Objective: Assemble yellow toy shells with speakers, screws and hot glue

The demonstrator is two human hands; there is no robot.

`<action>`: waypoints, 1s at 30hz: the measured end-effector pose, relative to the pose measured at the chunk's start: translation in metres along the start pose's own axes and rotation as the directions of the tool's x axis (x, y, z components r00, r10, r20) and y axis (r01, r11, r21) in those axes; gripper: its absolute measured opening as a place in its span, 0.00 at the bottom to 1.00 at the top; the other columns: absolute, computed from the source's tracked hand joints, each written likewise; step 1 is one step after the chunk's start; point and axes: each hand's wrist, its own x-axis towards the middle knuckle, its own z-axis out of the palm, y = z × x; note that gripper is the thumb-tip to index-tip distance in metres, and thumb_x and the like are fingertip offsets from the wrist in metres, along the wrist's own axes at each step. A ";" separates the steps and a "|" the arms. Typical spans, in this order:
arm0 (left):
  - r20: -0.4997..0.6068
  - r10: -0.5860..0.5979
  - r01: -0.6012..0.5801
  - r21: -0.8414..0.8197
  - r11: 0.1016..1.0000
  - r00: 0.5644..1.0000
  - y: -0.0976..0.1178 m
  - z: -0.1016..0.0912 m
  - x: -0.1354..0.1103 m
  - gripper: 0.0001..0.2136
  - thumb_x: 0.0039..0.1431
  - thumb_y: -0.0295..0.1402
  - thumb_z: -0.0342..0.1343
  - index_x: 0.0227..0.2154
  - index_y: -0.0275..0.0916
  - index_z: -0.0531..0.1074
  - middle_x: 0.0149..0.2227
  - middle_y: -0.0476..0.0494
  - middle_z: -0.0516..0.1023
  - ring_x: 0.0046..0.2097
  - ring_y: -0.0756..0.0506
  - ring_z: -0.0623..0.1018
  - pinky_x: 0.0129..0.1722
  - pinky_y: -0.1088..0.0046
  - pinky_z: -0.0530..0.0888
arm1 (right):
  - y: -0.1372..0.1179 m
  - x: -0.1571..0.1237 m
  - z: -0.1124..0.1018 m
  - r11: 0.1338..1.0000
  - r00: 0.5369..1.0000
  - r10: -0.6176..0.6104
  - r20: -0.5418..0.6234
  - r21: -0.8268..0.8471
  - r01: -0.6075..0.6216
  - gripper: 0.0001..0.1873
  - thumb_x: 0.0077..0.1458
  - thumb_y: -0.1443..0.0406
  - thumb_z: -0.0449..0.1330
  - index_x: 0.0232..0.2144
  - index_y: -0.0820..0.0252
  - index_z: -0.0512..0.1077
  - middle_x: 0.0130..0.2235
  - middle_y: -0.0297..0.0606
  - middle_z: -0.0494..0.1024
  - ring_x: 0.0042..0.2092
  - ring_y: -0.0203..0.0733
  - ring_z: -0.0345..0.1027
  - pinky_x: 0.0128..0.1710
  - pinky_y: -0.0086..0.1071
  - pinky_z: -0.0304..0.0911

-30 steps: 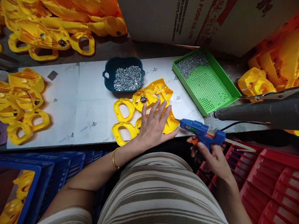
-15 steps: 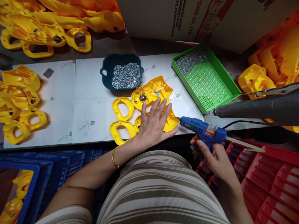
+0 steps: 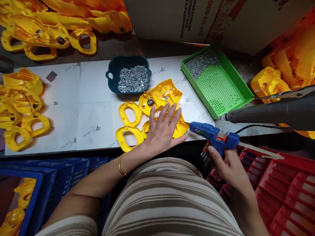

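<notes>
My left hand lies flat with fingers spread on a yellow plastic shell at the near edge of the white table. A second yellow shell, open side up with wires and a small round speaker inside, rests just beyond my fingertips. Yellow handle loops stick out to the left of both shells. My right hand grips a blue hot glue gun, its nozzle pointing left, close to the right edge of the pressed shell.
A dark teal bowl of small screws and a green perforated tray of screws stand behind the shells. Yellow shells pile up at left, far left and right. A dark tool crosses right. Blue crates, red crates.
The glue gun has crept slightly right and up in my right hand. My left hand stays pressed on the shell.
</notes>
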 end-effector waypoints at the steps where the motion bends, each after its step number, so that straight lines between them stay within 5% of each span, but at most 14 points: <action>1: 0.001 0.002 -0.002 0.003 1.000 1.000 0.000 0.000 0.000 0.37 0.56 0.53 0.55 0.64 0.36 0.57 0.65 0.31 0.61 0.66 0.31 0.58 0.66 0.46 0.35 | -0.001 0.000 0.000 1.000 1.000 -0.002 -0.007 -0.007 0.002 0.18 0.61 0.50 0.53 0.29 0.57 0.69 0.25 0.34 0.70 0.26 0.37 0.61 0.26 0.32 0.59; 7: -0.004 0.009 -0.009 0.015 1.000 1.000 0.000 0.001 0.000 0.37 0.57 0.53 0.54 0.63 0.35 0.57 0.65 0.31 0.60 0.66 0.31 0.59 0.66 0.46 0.36 | -0.003 0.000 -0.001 0.999 0.999 0.039 0.004 -0.031 -0.039 0.20 0.60 0.49 0.52 0.27 0.56 0.66 0.19 0.31 0.63 0.21 0.36 0.54 0.20 0.32 0.53; 14: -0.004 0.012 -0.012 0.012 1.000 1.000 -0.002 0.002 0.000 0.38 0.56 0.54 0.54 0.64 0.36 0.57 0.65 0.32 0.61 0.65 0.32 0.59 0.66 0.47 0.37 | -0.006 0.002 -0.002 0.998 1.000 -0.030 -0.005 -0.050 0.030 0.19 0.60 0.50 0.53 0.27 0.56 0.67 0.22 0.34 0.67 0.24 0.37 0.58 0.22 0.31 0.57; 23: -0.001 0.008 -0.008 -0.023 1.000 1.000 -0.005 0.002 -0.001 0.38 0.57 0.54 0.53 0.64 0.35 0.56 0.65 0.32 0.60 0.66 0.33 0.59 0.66 0.48 0.39 | -0.005 0.000 -0.003 0.998 0.998 0.056 0.036 -0.013 -0.056 0.22 0.59 0.48 0.53 0.23 0.57 0.67 0.19 0.32 0.64 0.21 0.34 0.55 0.19 0.30 0.53; 27: 0.000 0.000 0.000 -0.032 0.999 1.000 -0.007 0.003 -0.001 0.39 0.56 0.55 0.53 0.64 0.36 0.55 0.65 0.32 0.60 0.66 0.33 0.58 0.66 0.49 0.39 | -0.008 0.000 -0.002 0.991 0.999 0.046 -0.009 0.123 -0.044 0.19 0.58 0.49 0.55 0.30 0.58 0.72 0.23 0.34 0.71 0.23 0.35 0.62 0.23 0.30 0.60; 30: 0.004 -0.011 0.011 -0.047 0.999 1.000 -0.008 0.004 0.000 0.39 0.56 0.55 0.54 0.65 0.37 0.54 0.65 0.32 0.60 0.66 0.33 0.58 0.66 0.49 0.38 | -0.008 -0.001 -0.005 0.949 0.991 0.116 0.063 0.289 -0.129 0.18 0.57 0.49 0.57 0.30 0.57 0.72 0.22 0.34 0.71 0.21 0.35 0.62 0.18 0.28 0.59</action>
